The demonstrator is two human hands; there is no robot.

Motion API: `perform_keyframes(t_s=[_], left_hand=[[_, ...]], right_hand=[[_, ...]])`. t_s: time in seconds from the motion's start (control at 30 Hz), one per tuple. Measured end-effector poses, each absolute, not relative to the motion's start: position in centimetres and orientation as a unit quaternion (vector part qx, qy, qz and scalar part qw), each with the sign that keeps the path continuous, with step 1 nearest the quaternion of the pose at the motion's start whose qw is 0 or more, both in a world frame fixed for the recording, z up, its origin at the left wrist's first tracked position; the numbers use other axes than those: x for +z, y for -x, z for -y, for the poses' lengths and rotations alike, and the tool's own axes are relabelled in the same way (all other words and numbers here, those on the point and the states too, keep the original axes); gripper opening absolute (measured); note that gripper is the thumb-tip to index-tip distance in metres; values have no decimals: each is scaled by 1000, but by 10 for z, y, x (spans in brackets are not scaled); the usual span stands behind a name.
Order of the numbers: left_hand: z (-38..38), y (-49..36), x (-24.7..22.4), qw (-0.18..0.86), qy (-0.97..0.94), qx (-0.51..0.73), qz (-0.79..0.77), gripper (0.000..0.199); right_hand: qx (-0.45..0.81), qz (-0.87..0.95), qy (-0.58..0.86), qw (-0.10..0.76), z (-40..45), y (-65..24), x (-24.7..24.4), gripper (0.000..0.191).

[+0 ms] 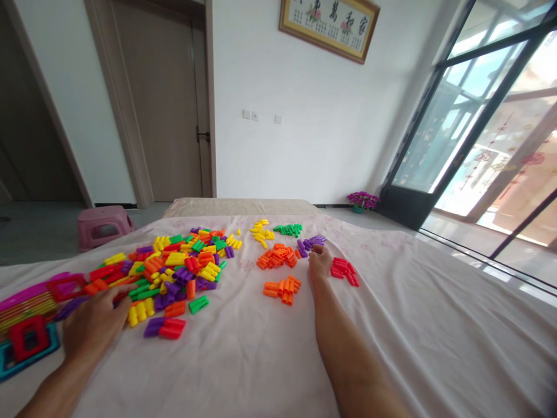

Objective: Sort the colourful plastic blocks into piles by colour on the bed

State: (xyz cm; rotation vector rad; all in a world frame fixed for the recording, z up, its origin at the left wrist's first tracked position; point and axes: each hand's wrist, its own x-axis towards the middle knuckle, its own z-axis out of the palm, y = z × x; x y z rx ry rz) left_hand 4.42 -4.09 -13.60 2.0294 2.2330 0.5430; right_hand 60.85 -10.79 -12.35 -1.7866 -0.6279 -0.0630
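Head view shows left hand [96,320] curled at mixed pile [172,285], right hand [319,262] pinched near purple pieces [301,248], contents unclear.

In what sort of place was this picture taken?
Most likely a room in a home: framed Chinese calligraphy hangs on the white wall, a pink stool stands near a brown door, and potted magenta flowers stand by the wall.

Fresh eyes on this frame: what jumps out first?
The mixed-colour pile on the cloth, with the left hand at its lower-left edge. Then the single-colour clusters near the right hand: red, purple, orange, green, yellow. Also the framed sign high on the wall.
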Motion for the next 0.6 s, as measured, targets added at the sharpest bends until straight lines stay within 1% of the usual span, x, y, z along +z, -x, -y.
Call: perform_keyframes(t_s=[0.1,0.17,0.2,0.27,0.33,0.5,0.6], left_hand=[[39,-43,-138,25,-659,184,-729,53],[39,-43,-140,15,-657,189,-729,51],[38,-42,-140,11,-657,190,-730,51],[38,-42,-141,9,-657,192,-730,49],[39,-43,-141,9,-656,198,-728,47],[41,-45,-138,10,-654,209,-727,47],[42,-45,-137,9,-657,209,-724,48]], right_hand=[[3,315,823,473,109,-601,-123,35],[17,337,845,416,109,-597,-123,44],[18,335,852,402,109,-595,-122,49],[18,336,855,394,109,-593,-121,59],[24,351,851,390,109,-593,-121,63],[26,395,848,353,108,-590,-120,58],[15,395,849,351,107,-588,-119,56]])
